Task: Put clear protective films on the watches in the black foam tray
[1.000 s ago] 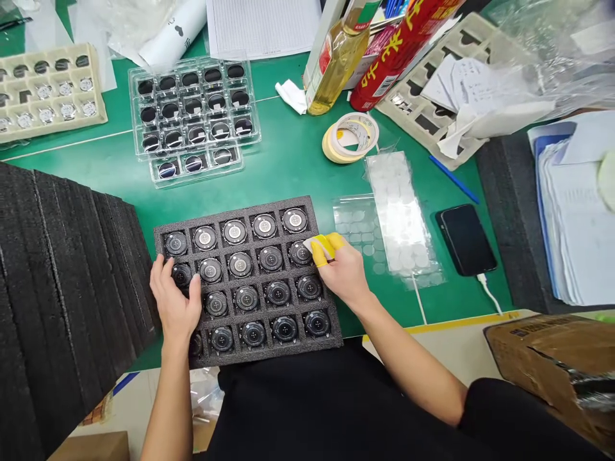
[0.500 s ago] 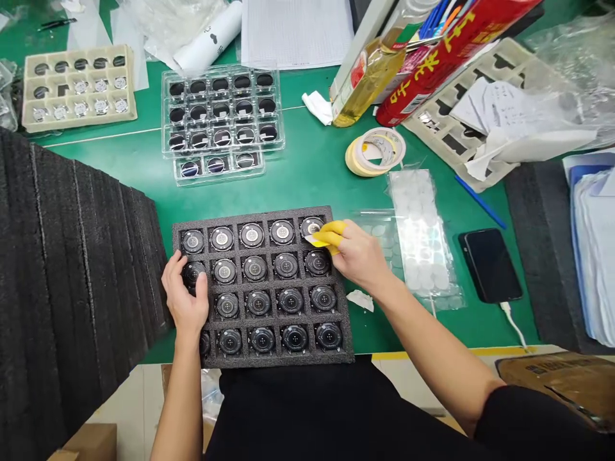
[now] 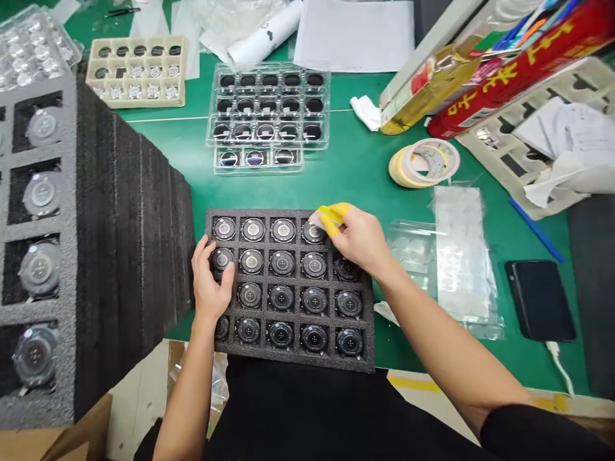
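A dark grey foam tray (image 3: 293,307) lies in front of me, its square pockets holding round black watch cases (image 3: 282,263) with their backs up. At its left edge rests my left hand (image 3: 211,285), open, with thumb and fingers spread over the foam near a watch case. My right hand (image 3: 358,237) wears yellow finger cots and pinches a small white wipe (image 3: 316,220). That wipe is against a watch case (image 3: 314,233) in the far row, right of the middle. The tray's far right pocket is hidden behind the right hand.
A tall stack of foam trays (image 3: 129,237) rises at left. Farther back are clear trays of dark discs (image 3: 268,105) and a beige tray (image 3: 139,70). Tape rolls (image 3: 425,163), a bottle (image 3: 427,86), a red can (image 3: 509,77), sticker sheets (image 3: 461,256) and a phone (image 3: 541,299) stand or lie at right.
My right hand with the wipe has moved one pocket left, from the far right case to the one beside it. The view has shifted left; my left hand keeps its place on the tray.
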`<control>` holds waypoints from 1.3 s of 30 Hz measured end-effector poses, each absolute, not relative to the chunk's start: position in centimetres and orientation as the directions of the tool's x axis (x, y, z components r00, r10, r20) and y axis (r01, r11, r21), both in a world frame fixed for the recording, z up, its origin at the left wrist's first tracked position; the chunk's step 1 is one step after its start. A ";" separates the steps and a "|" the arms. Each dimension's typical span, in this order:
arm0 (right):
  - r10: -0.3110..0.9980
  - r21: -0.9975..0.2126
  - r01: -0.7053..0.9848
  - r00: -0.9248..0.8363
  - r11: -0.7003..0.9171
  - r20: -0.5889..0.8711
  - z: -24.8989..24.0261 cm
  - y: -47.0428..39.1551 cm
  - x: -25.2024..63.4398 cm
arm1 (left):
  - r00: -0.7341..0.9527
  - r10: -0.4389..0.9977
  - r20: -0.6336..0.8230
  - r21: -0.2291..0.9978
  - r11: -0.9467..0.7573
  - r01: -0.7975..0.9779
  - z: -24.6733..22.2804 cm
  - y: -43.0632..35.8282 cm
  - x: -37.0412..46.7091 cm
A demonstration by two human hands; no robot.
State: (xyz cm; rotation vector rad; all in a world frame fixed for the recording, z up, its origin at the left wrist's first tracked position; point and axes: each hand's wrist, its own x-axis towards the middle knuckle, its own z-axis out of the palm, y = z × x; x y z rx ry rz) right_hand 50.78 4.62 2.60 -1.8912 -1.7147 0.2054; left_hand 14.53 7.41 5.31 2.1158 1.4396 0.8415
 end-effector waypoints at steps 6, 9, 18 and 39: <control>0.941 -0.546 0.837 0.176 0.012 0.291 2.9 3.1 50.0 | 0.228 0.963 0.140 0.699 -0.260 0.666 5.9 5.1 12.8; 0.950 -0.637 0.767 0.141 0.072 0.278 3.7 2.3 48.2 | 0.276 0.954 0.122 0.656 -0.286 0.699 5.8 4.0 12.5; 0.887 -0.498 0.775 -0.169 0.388 0.429 4.9 1.7 43.2 | 0.369 0.907 0.201 0.564 -0.415 0.714 5.1 3.8 12.9; 0.756 -0.340 0.686 -0.501 0.643 0.421 4.7 0.2 45.4 | 0.386 0.889 0.246 0.526 -0.457 0.717 4.5 3.9 12.8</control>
